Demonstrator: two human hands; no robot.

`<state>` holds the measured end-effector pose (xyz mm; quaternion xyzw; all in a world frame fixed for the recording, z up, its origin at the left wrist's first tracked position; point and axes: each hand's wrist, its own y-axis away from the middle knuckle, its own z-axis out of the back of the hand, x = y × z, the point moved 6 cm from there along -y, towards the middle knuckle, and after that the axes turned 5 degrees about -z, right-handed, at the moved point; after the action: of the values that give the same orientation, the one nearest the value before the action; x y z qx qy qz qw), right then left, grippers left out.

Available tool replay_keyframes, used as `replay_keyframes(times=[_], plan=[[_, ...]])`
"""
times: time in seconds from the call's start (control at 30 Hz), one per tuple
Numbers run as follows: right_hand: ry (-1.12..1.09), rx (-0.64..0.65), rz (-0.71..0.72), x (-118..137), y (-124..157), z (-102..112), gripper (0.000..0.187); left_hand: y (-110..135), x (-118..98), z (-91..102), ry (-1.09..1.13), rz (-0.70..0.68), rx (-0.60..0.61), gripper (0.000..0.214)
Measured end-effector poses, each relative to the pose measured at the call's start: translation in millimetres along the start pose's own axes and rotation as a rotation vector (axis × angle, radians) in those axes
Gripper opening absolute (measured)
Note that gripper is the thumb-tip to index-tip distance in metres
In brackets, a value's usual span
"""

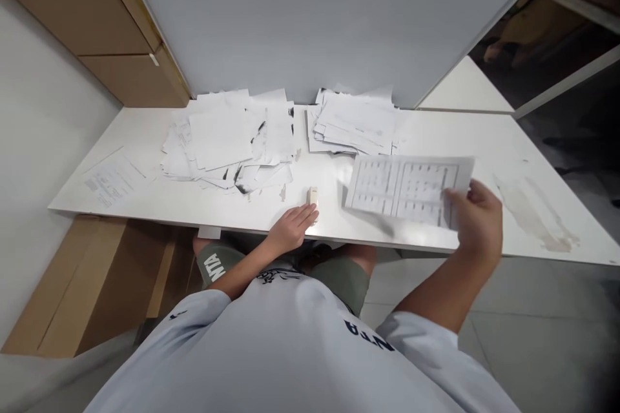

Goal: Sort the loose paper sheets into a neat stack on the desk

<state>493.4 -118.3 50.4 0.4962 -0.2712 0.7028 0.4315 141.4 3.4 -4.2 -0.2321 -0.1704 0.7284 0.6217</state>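
Right grip (477, 222) is clenched on one printed sheet (404, 190) ruled in tables, its small type too blurred to read, held over the white worktop (484, 161). Left of it, the left grip (290, 227) lies released and flat on the worktop, fingertips just beside one small cream block (312, 197) standing upright. Ahead of the left grip are two heaped piles of paper: the larger pile (227, 142) to its left, the smaller pile (353, 122) nearer the right grip. One loose sheet (113, 177) lies further left. Shorts (213, 268) read "NTA" below the left grip, and the shirt (290, 348) shows similar letters upside down
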Motion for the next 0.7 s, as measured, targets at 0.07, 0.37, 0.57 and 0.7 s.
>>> replay_keyframes(times=[0.07, 0.37, 0.57, 0.7], plan=[[-0.078, -0.054, 0.004, 19.7, -50.7, -21.6, 0.045, 1.6, -0.4, 0.3, -0.019, -0.008, 0.001, 0.059], [0.033, -0.065, -0.077, 39.3, -149.6, -150.6, 0.051, 7.3, -6.3, -7.5, -0.058, 0.042, 0.056, 0.055], [0.049, -0.214, -0.097, -32.3, -91.6, -108.1, 0.056, 12.4, 19.6, 18.3, 0.000, 0.195, 0.003, 0.062], [0.029, -0.211, -0.097, -75.7, -38.8, -67.9, 0.052, 31.1, 123.0, 67.3, -0.149, 0.575, -0.072, 0.060]])
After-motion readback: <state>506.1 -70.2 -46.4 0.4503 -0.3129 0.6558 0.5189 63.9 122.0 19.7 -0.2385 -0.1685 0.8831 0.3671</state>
